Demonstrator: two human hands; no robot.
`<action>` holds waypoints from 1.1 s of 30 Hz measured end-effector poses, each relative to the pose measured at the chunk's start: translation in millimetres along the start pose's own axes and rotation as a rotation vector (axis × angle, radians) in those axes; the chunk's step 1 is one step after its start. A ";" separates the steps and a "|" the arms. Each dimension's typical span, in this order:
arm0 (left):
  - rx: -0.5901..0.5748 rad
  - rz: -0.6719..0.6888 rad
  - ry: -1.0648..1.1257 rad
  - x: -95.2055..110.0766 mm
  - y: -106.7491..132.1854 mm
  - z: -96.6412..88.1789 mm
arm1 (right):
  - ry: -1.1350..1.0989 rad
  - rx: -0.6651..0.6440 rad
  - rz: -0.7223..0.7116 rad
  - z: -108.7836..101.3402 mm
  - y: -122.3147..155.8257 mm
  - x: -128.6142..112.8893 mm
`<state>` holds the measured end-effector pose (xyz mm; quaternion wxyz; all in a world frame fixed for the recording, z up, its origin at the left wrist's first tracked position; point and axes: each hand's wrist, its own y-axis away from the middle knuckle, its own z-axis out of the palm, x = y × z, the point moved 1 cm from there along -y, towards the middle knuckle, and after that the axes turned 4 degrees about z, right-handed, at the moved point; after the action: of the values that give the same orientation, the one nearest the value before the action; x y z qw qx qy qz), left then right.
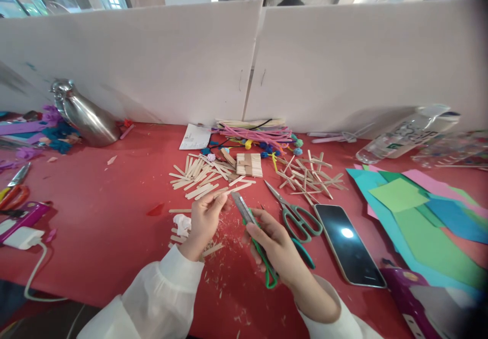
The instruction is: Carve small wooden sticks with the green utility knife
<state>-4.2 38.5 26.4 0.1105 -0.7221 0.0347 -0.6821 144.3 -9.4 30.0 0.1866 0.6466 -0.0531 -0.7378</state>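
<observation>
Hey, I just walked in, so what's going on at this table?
A person's right hand grips a green craft knife, blade pointing away from them. The left hand pinches what looks like a thin wooden stick close to the blade tip. Pale shavings lie scattered on the red table around the hands. Loose sticks lie just beyond, with scissors and a phone to the right.

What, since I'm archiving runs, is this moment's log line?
left hand: pinching wooden stick; right hand: holding utility knife; red table: wood shavings
</observation>
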 end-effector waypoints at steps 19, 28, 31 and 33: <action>0.019 -0.105 0.131 -2.7 -0.5 1.2 | 0.390 0.160 -0.218 -11.0 -1.2 8.3; 0.018 -0.022 0.021 5.2 1.7 1.3 | 0.325 0.152 -0.161 -8.5 0.6 6.9; 0.003 0.000 -0.006 6.0 2.5 1.7 | 0.191 0.105 -0.091 -4.3 1.6 3.9; -0.003 -0.009 -0.009 3.8 3.4 2.3 | 0.127 0.084 -0.062 -2.2 2.2 2.8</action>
<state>-1.4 34.7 29.4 0.1062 -0.7254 0.0320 -0.6793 146.6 -12.1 27.7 0.1394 0.7006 -0.0519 -0.6979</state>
